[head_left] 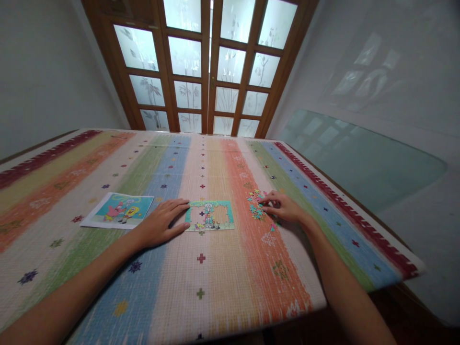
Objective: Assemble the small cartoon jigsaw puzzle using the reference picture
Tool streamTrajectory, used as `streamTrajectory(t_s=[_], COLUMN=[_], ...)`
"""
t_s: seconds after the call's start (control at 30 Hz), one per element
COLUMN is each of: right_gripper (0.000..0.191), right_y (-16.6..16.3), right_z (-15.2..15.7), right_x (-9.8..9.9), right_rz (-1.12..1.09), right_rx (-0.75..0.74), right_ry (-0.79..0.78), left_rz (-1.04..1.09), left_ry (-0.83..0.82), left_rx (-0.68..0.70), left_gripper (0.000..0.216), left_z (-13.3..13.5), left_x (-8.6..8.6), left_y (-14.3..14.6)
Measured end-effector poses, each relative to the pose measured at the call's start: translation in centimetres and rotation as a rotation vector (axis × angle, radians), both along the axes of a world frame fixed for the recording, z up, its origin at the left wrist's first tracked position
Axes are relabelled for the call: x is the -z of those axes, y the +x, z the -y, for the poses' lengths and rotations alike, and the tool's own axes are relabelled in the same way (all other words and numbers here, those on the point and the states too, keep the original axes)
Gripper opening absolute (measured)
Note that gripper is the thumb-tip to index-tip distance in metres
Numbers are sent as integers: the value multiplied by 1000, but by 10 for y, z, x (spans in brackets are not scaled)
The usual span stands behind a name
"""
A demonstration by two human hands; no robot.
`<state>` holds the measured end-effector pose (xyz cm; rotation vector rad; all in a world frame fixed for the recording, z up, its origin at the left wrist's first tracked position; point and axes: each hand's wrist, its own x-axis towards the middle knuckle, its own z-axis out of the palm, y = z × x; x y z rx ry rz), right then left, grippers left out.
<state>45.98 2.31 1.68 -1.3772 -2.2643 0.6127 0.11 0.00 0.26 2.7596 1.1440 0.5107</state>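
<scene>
A small, partly assembled jigsaw puzzle (209,215) with a teal border and two blank gaps lies on the striped tablecloth (201,278). My left hand (161,223) rests flat beside the puzzle, its fingertips touching the left edge. Right of the puzzle sits a scatter of loose puzzle pieces (256,203). My right hand (282,206) is at that pile with its fingertips pinched among the pieces; whether it grips one cannot be told.
A cartoon reference picture (119,210) lies left of my left hand. The table's right edge (359,201) runs beside a white wall with a glass panel. Wooden frosted-glass doors (208,67) stand behind the table.
</scene>
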Motion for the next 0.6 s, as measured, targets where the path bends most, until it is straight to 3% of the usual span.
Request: streamTrajectory(t_s=[0.47,0.6], right_gripper=[22,20], right_y=[3,7], right_z=[6,5], right_x=[-5,-1], right_rz=[93,86], right_rx=[52,138], right_ry=[48,118], left_rz=[-15,-14], left_ry=[-6,-6], left_rx=[-4,-9], left_gripper=[55,53], left_z=[0,0], left_x=[1,1], left_y=[0,-1])
